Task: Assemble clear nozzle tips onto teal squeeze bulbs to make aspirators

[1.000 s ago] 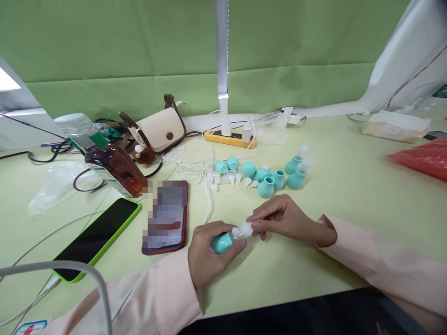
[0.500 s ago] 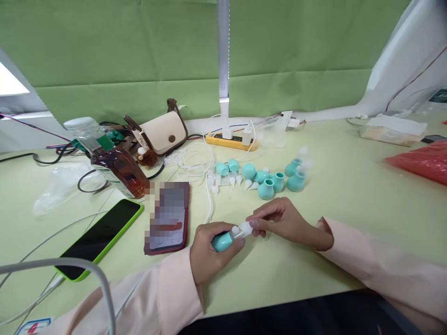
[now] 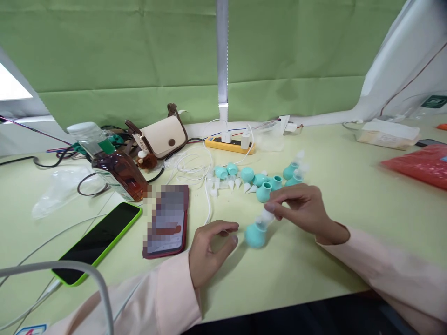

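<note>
My right hand [image 3: 302, 207] pinches the whitish tip of a teal bulb aspirator [image 3: 256, 236], whose round bulb hangs downward and is slightly blurred. To its left, my left hand [image 3: 213, 251] is empty, thumb and fingers apart in a curve, not touching the bulb. Beyond both hands, several loose teal bulbs [image 3: 264, 191] lie or stand with their openings showing. Small white cone-shaped tips [image 3: 238, 184] are scattered beside them. Behind my right hand stand two aspirators [image 3: 290, 170] with clear tips fitted; the nearer one is partly covered by the hand.
A phone in a red case [image 3: 169, 223] and a green-edged phone [image 3: 99, 242] lie at left, near a tilted bottle [image 3: 118, 170]. A handbag [image 3: 164, 137], yellow power strip [image 3: 228, 145] and white cables are at the back. A red bag [image 3: 422, 165] is at right.
My left hand has let go of the teal bulb. My right hand has carried the aspirator to the right by its tip, turning it from lying sideways to nearly upright.
</note>
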Tool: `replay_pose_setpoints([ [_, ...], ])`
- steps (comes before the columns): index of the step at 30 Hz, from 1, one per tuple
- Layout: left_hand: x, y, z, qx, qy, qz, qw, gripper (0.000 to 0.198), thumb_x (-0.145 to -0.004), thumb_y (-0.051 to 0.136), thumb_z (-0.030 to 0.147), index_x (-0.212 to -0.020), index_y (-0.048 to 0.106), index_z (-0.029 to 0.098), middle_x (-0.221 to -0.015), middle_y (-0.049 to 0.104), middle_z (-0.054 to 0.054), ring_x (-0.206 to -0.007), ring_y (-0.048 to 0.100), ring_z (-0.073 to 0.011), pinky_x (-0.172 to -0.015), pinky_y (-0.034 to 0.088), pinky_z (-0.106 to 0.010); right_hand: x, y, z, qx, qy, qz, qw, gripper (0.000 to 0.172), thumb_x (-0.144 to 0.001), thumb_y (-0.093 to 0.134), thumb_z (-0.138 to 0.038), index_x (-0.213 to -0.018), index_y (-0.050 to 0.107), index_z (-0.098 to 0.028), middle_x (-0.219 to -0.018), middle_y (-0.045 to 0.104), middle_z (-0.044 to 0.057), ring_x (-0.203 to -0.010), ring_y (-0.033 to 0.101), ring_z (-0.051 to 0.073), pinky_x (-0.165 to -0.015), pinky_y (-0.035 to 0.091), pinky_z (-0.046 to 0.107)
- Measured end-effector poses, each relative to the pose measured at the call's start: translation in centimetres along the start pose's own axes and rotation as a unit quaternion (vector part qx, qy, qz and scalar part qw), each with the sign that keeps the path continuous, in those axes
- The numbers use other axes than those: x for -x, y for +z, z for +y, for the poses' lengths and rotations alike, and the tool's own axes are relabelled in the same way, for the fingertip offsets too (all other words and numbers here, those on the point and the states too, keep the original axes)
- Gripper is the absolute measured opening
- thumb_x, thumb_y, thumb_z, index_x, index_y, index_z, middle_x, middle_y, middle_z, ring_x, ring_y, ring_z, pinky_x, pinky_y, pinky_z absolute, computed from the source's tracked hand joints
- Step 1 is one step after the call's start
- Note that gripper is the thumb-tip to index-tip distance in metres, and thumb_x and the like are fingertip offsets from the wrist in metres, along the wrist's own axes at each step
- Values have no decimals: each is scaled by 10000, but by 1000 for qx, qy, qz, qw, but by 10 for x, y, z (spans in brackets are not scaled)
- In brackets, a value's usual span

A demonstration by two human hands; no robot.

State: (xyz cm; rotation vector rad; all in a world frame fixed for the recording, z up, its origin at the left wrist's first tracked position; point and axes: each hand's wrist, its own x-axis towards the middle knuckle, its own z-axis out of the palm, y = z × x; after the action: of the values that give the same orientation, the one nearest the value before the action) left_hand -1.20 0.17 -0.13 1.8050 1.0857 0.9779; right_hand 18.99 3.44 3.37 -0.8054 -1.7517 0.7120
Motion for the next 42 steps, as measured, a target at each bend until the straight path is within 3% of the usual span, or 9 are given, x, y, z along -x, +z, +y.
replay_pose_setpoints([
  [5, -1, 1, -1, -13, 3, 0, 1000, 160, -726, 488, 149, -824, 614, 129, -799, 624, -66, -737, 559, -163, -692, 444, -278, -14, -26, -4, 133, -83, 53, 986, 197, -615, 641, -136, -471, 521, -197, -407, 450, -40, -389, 365, 75, -374, 311, 231],
  [10, -1, 1, -1, -31, 13, 0, 999, 164, -724, 470, 124, -796, 617, 126, -775, 618, -65, -722, 550, -158, -679, 440, -274, -24, -49, 5, 278, -140, 41, 949, 231, -636, 630, -214, -455, 487, -199, -382, 390, -51, -374, 294, 63, -370, 293, 219],
  [16, -1, 2, 0, -34, 19, 2, 999, 161, -721, 466, 100, -779, 613, 131, -770, 616, -57, -720, 550, -150, -679, 436, -258, -28, -63, 13, 403, -139, 14, 905, 233, -671, 590, -299, -481, 507, -193, -384, 424, -46, -368, 321, 65, -383, 302, 213],
  [22, -1, 2, 0, -38, 24, 0, 999, 151, -733, 464, 111, -770, 608, 141, -767, 617, -53, -729, 554, -150, -677, 434, -253, -31, -65, 14, 460, -123, 11, 879, 253, -685, 562, -306, -468, 507, -188, -380, 414, -42, -369, 347, 66, -398, 288, 209],
  [29, -1, 1, 2, -38, 22, -1, 999, 145, -732, 466, 121, -752, 606, 154, -758, 621, -52, -723, 560, -156, -675, 436, -258, -30, -61, 15, 483, -102, 13, 869, 214, -686, 550, -347, -536, 569, -196, -424, 484, -32, -382, 383, 73, -420, 311, 213],
  [33, 0, 1, 3, -41, 21, -3, 999, 149, -729, 464, 113, -746, 605, 157, -751, 620, -49, -717, 559, -156, -672, 433, -257, -30, -60, 16, 530, -115, 34, 839, 242, -695, 533, -370, -534, 569, -192, -428, 496, -28, -380, 380, 76, -415, 293, 220],
  [39, -2, 1, 4, -38, 21, -4, 999, 149, -732, 459, 114, -746, 602, 153, -754, 621, -51, -719, 559, -153, -675, 432, -255, -29, -56, 13, 582, -200, 122, 779, 156, -693, 554, -328, -690, 597, -178, -609, 592, 9, -449, 443, 88, -418, 314, 229],
  [42, -2, 1, 2, -43, 23, -7, 999, 149, -734, 457, 114, -759, 600, 145, -767, 622, -56, -726, 557, -155, -682, 432, -260, -27, -40, 11, 559, -268, 108, 778, 120, -729, 529, -252, -814, 584, -186, -775, 606, 43, -559, 506, 104, -487, 381, 230],
])
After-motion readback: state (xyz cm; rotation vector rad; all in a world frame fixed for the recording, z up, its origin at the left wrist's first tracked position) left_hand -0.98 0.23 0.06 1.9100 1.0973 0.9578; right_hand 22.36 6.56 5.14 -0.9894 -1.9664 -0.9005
